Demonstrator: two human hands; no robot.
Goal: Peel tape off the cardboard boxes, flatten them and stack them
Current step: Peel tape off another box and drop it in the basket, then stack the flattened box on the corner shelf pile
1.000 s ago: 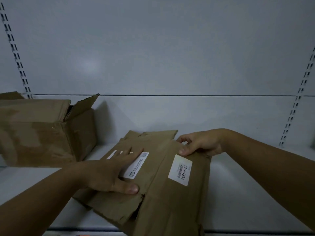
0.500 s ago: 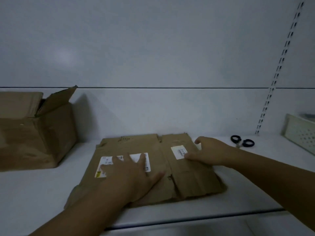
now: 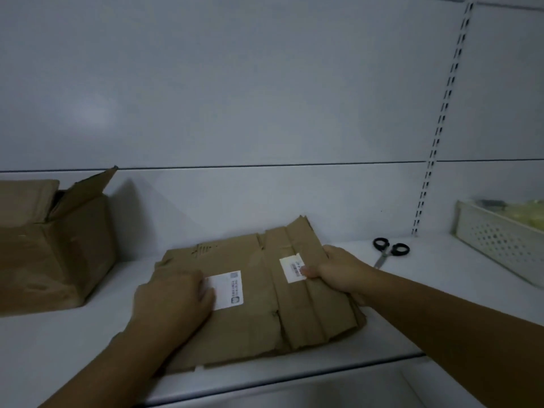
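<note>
Pinned under the left hand (image 3: 173, 298), fingers flat: a flattened brown cardboard box (image 3: 256, 319), its edge clamped between right hand (image 3: 335, 275) thumb and curled fingers. Probably light, stiff, springy along folds; best gripped at that edge, beside the thumb.

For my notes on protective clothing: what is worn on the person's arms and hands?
Nothing that shows. The left hand and the right hand are bare, with no gloves and no ring visible. The left forearm and the right forearm are bare too, up to the picture's edge: no sleeve, watch or bracelet. The light is dim, so small details could be missed.
</note>
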